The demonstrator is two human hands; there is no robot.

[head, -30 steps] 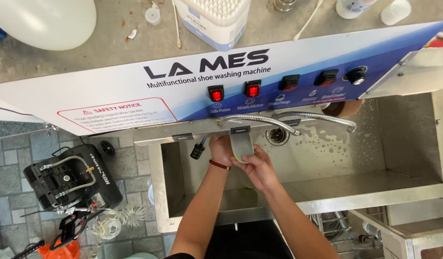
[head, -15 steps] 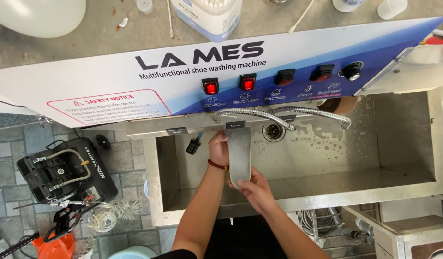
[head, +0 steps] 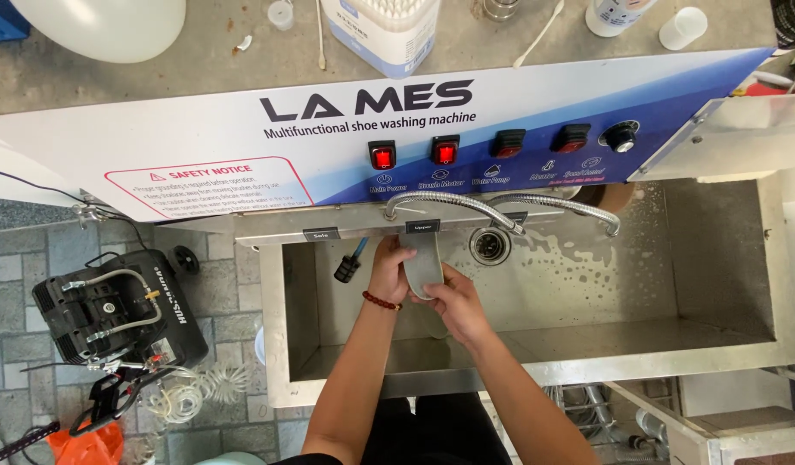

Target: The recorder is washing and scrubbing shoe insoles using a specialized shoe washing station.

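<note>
Head view, looking straight down: both my hands meet on a grey insole [head: 426, 265] over the steel sink basin [head: 535, 366]. My left hand [head: 391, 269] sits at nine o'clock of the insole, fingers wrapped closed around its left edge; my right hand [head: 454, 301] sits at five o'clock, closed on its near end. The insole's long axis runs twelve to six, its far end tucked up under the machine's front ledge beside a small dark label. Neither hand is nearer than the other; both touch it. At one o'clock of the insole lies the round drain [head: 489, 244], and the basin floor toward three o'clock carries soap foam [head: 578, 267]. A black nozzle [head: 347, 268] hangs at nine o'clock, just beyond my left hand.
</note>
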